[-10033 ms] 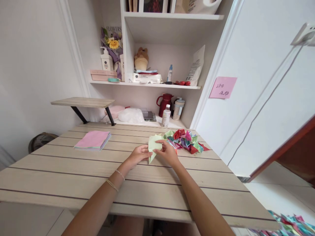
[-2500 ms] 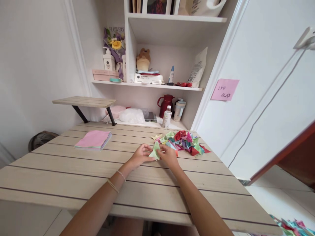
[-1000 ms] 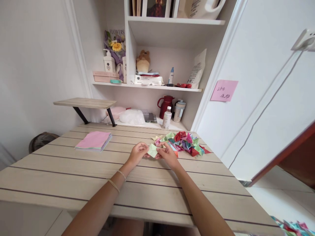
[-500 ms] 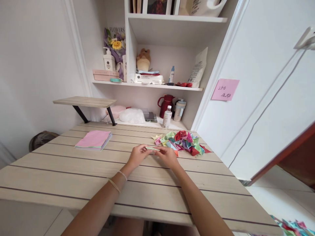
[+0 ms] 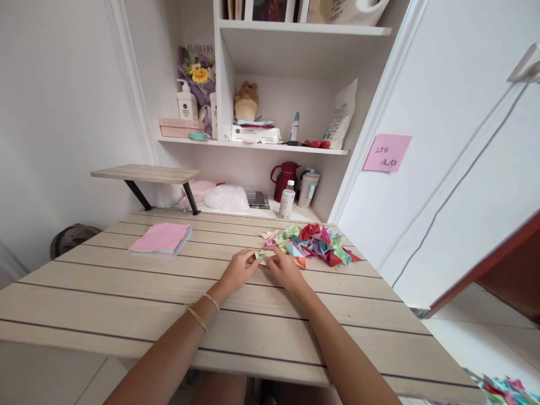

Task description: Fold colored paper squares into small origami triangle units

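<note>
My left hand [image 5: 238, 270] and my right hand [image 5: 284, 268] meet over the wooden table [image 5: 105, 298], both pinching a small folded piece of light green paper [image 5: 262, 257] held low against the tabletop. Just beyond my right hand lies a heap of folded paper pieces [image 5: 314, 243] in red, green, pink, purple and blue. A stack of flat paper sheets [image 5: 160, 239], pink on top, rests at the table's far left.
A small raised shelf [image 5: 145, 174] stands at the table's back left. Behind it, wall shelves hold a red jug [image 5: 286, 178], a bottle [image 5: 287, 201], a plastic bag [image 5: 225, 198] and boxes. A pink note [image 5: 386, 152] hangs on the right wall. More folded pieces [image 5: 502, 391] sit bottom right.
The green paper has shrunk from a broad sheet to a small folded piece. Over the last second my hands lowered it from upright to flat near the table.
</note>
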Tool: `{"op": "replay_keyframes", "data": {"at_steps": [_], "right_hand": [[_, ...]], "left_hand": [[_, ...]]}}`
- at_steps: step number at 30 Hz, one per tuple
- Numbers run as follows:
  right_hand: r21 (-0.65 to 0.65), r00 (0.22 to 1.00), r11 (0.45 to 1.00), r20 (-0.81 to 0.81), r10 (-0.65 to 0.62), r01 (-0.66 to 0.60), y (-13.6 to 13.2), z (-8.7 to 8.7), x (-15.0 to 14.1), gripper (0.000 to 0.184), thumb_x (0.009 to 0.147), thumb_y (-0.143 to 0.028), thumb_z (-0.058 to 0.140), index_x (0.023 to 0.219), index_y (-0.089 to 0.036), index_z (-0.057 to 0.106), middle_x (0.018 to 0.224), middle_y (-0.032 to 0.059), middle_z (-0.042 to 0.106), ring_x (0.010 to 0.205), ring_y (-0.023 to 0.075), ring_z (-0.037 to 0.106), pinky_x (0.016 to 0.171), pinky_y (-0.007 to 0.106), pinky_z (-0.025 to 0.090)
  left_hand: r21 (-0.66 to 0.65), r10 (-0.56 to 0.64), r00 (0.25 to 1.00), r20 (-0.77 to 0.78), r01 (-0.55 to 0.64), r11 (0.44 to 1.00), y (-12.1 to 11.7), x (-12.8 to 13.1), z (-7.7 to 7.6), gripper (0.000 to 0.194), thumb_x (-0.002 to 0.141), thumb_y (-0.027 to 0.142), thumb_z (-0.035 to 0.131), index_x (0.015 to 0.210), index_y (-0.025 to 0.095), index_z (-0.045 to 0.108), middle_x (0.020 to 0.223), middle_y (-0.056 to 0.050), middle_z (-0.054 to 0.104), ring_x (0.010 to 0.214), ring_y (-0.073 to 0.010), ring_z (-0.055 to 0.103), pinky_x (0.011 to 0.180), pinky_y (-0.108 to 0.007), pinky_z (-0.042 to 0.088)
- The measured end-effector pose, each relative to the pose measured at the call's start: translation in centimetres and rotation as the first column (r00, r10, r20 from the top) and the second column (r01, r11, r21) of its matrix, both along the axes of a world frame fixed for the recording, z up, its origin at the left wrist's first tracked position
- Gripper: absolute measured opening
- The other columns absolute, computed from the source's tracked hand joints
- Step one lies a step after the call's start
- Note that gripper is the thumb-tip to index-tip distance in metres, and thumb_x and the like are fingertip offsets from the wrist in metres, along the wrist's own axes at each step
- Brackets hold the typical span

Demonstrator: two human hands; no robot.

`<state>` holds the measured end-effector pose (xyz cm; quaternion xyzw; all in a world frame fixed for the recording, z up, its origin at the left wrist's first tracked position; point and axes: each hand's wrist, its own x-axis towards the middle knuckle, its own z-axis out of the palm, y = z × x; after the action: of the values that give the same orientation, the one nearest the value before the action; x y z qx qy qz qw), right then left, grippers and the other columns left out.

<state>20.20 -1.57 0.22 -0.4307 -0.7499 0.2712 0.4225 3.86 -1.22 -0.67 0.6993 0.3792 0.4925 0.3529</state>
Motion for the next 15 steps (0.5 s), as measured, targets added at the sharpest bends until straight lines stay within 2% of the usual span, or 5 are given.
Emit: {"op": "replay_keyframes", "data": {"at_steps": [4,8,11,15], "right_hand": [[0.006,0.998,0.999,-0.029,-0.048,0.048,0.3,-0.4,0.0,0.022,0.077,-0.023,0.041,0.094,-0.020,0.054,0.055,-0.0028,0.057,0.052,0.0145,0.055,0.052,0.024,0.042],[-0.014,0.990,0.996,-0.109,-0.089,0.088,0.9,-1.0,0.1,0.016,0.072,-0.020,0.043,0.085,-0.020,0.052,0.053,-0.0038,0.055,0.049,0.0140,0.052,0.051,0.025,0.041],[-0.022,0.988,0.998,-0.139,-0.067,0.065,1.0,-1.1,0.0,0.013,0.071,-0.020,0.043,0.081,-0.019,0.052,0.059,-0.0018,0.058,0.055,0.0147,0.055,0.054,0.026,0.043],[-0.006,0.992,1.000,-0.129,-0.015,0.014,0.8,-0.7,0.0,0.012,0.071,-0.021,0.046,0.078,-0.018,0.056,0.076,0.0026,0.063,0.074,0.0169,0.060,0.061,0.027,0.046]], "left_hand": [[-0.021,0.002,1.000,0.031,-0.002,1.000,0.1,0.0,-0.1,0.030,0.069,0.031,0.061,0.096,0.017,0.057,0.079,-0.004,0.062,0.074,-0.0148,0.060,0.064,-0.026,0.050],[-0.044,0.018,0.996,0.086,-0.015,0.999,0.6,0.0,-0.4,0.027,0.066,0.031,0.065,0.087,0.015,0.059,0.082,-0.006,0.064,0.080,-0.0158,0.060,0.073,-0.028,0.049],[-0.078,0.026,0.986,0.163,-0.014,0.997,1.1,-0.1,-0.7,0.029,0.061,0.028,0.069,0.084,0.014,0.059,0.080,-0.007,0.065,0.077,-0.0157,0.061,0.074,-0.029,0.048],[-0.139,0.093,0.963,0.252,-0.059,0.989,1.7,-0.4,-1.0,0.033,0.054,0.026,0.074,0.080,0.013,0.059,0.073,-0.005,0.065,0.071,-0.0154,0.061,0.069,-0.028,0.049]]}}
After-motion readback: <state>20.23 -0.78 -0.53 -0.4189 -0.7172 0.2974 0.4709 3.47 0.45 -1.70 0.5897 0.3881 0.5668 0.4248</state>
